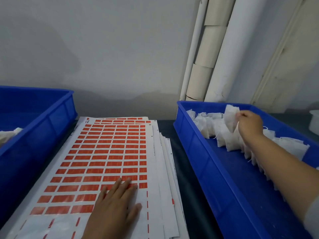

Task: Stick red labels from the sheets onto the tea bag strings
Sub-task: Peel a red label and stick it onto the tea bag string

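A stack of white sheets (158,152) lies in the middle of the table, the top one covered with rows of red labels (110,152). My left hand (115,204) rests flat on the near part of that sheet, fingers spread over the labels. To the right, a blue crate (195,149) holds a row of white tea bags (222,135) with loose strings. My right hand (248,123) reaches into the crate and pinches one white tea bag (230,116), lifted above the others.
A second blue crate (43,121) stands at the left with something white in its corner. White pipes and cardboard tubes (207,57) lean against the wall behind. A white container's edge (314,121) shows at far right.
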The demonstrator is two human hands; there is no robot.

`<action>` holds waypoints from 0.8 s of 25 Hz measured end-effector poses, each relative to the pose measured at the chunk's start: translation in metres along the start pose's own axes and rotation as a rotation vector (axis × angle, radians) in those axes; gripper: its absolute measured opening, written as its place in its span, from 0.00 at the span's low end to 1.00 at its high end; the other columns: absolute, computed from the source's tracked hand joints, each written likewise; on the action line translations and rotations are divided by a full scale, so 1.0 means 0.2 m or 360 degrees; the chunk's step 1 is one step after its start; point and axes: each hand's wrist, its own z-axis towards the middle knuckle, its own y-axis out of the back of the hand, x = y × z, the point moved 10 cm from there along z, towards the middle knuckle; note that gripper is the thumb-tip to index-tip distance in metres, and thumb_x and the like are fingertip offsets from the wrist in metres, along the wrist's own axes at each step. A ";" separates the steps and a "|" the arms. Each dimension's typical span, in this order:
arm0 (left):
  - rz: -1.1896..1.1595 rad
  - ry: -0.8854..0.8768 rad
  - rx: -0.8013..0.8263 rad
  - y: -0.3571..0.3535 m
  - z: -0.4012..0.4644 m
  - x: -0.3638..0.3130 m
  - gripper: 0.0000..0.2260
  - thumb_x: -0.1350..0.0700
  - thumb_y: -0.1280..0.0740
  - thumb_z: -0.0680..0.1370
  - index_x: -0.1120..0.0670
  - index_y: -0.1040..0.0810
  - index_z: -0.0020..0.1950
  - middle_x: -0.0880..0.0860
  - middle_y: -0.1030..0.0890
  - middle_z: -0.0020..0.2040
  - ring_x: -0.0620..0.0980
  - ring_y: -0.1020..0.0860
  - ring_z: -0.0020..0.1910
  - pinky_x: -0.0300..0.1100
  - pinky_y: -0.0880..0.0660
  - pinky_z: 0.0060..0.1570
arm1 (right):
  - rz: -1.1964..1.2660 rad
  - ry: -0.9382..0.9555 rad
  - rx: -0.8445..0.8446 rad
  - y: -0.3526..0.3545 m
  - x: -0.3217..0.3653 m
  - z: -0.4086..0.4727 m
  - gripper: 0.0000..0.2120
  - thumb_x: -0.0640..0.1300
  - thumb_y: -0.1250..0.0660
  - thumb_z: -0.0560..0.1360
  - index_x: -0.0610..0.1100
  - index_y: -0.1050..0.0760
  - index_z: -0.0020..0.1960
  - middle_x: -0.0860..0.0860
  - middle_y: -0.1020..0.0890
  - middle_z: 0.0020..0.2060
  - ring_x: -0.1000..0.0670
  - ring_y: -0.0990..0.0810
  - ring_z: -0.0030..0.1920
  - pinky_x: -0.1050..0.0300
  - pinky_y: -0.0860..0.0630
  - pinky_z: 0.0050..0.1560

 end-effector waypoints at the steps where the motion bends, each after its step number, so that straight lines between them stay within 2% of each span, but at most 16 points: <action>1: -0.0075 0.0009 -0.0044 0.02 -0.01 0.00 0.27 0.34 0.53 0.77 0.40 0.49 0.76 0.40 0.55 0.76 0.43 0.58 0.75 0.46 0.66 0.67 | 0.0208 0.0064 0.0026 0.03 0.13 -0.06 0.12 0.39 0.43 0.78 0.43 0.23 0.41 0.47 0.23 0.40 0.48 0.29 0.41 0.57 0.34 0.38; 2: -0.0187 0.0034 -0.0106 0.05 -0.02 0.00 0.26 0.36 0.49 0.78 0.40 0.45 0.75 0.39 0.51 0.76 0.43 0.53 0.76 0.46 0.63 0.69 | 0.0386 0.0106 0.0078 0.06 0.25 -0.12 0.13 0.39 0.43 0.78 0.45 0.26 0.36 0.49 0.26 0.37 0.50 0.30 0.39 0.59 0.35 0.35; 4: -0.0574 0.0172 -0.0253 0.13 -0.06 0.04 0.20 0.41 0.41 0.78 0.39 0.35 0.70 0.39 0.40 0.74 0.42 0.41 0.73 0.45 0.49 0.71 | 0.0713 0.0146 0.0243 0.06 0.49 -0.28 0.16 0.38 0.42 0.78 0.49 0.28 0.34 0.52 0.28 0.33 0.53 0.32 0.35 0.61 0.34 0.34; 6: -0.1014 0.0262 -0.0381 0.22 -0.11 0.10 0.16 0.45 0.35 0.76 0.36 0.31 0.63 0.38 0.34 0.70 0.40 0.32 0.66 0.42 0.36 0.67 | 0.1014 0.0109 0.0537 -0.02 0.67 -0.52 0.15 0.37 0.42 0.79 0.47 0.25 0.37 0.51 0.26 0.33 0.54 0.28 0.33 0.62 0.30 0.33; 7: -0.1154 0.0266 -0.0415 0.26 -0.12 0.11 0.14 0.45 0.34 0.75 0.34 0.32 0.59 0.37 0.33 0.67 0.39 0.31 0.62 0.41 0.33 0.64 | 0.1110 0.0082 0.0733 -0.09 0.73 -0.66 0.14 0.36 0.42 0.79 0.46 0.24 0.38 0.50 0.23 0.33 0.53 0.25 0.34 0.61 0.27 0.34; 9: -0.1473 0.0231 -0.0422 0.31 -0.15 0.12 0.12 0.40 0.35 0.72 0.32 0.32 0.54 0.33 0.32 0.61 0.36 0.31 0.58 0.38 0.31 0.57 | 0.1053 0.0113 0.1112 -0.24 0.82 -0.98 0.14 0.36 0.43 0.79 0.45 0.22 0.41 0.50 0.18 0.34 0.52 0.20 0.36 0.59 0.25 0.37; 12: -0.2098 0.0134 -0.0448 0.38 -0.19 0.15 0.17 0.38 0.35 0.67 0.34 0.29 0.54 0.28 0.27 0.52 0.33 0.24 0.49 0.29 0.25 0.43 | 0.0695 0.0142 0.1495 -0.46 0.82 -1.43 0.14 0.39 0.43 0.80 0.48 0.21 0.43 0.53 0.16 0.41 0.52 0.17 0.44 0.60 0.23 0.43; 14: -0.2282 0.0141 -0.0534 0.39 -0.19 0.20 0.14 0.41 0.33 0.67 0.36 0.27 0.52 0.31 0.23 0.47 0.35 0.21 0.44 0.26 0.26 0.33 | 0.0649 0.0001 0.1570 -0.57 0.75 -1.61 0.12 0.41 0.43 0.80 0.50 0.22 0.46 0.53 0.18 0.47 0.50 0.20 0.50 0.57 0.22 0.50; 16: -0.2218 0.0261 -0.0584 0.37 -0.18 0.26 0.08 0.45 0.32 0.70 0.40 0.24 0.48 0.38 0.20 0.46 0.41 0.20 0.42 0.26 0.27 0.30 | 0.0666 -0.0074 0.1560 -0.65 0.71 -1.69 0.09 0.44 0.42 0.80 0.52 0.24 0.48 0.55 0.20 0.51 0.50 0.21 0.54 0.54 0.23 0.56; 18: -0.2116 0.0460 -0.0641 0.34 -0.18 0.32 0.03 0.49 0.31 0.73 0.42 0.24 0.43 0.42 0.20 0.44 0.44 0.20 0.40 0.27 0.28 0.28 | 0.0694 -0.0074 0.1459 -0.68 0.71 -1.70 0.06 0.48 0.40 0.80 0.55 0.26 0.46 0.57 0.21 0.49 0.51 0.21 0.52 0.57 0.24 0.55; 20: -0.2084 0.0589 -0.0688 0.32 -0.18 0.38 0.04 0.51 0.30 0.73 0.44 0.24 0.41 0.42 0.21 0.41 0.46 0.21 0.38 0.27 0.28 0.26 | 0.0724 0.0006 0.1372 -0.68 0.72 -1.69 0.05 0.50 0.38 0.78 0.57 0.26 0.44 0.61 0.21 0.46 0.54 0.21 0.48 0.63 0.23 0.49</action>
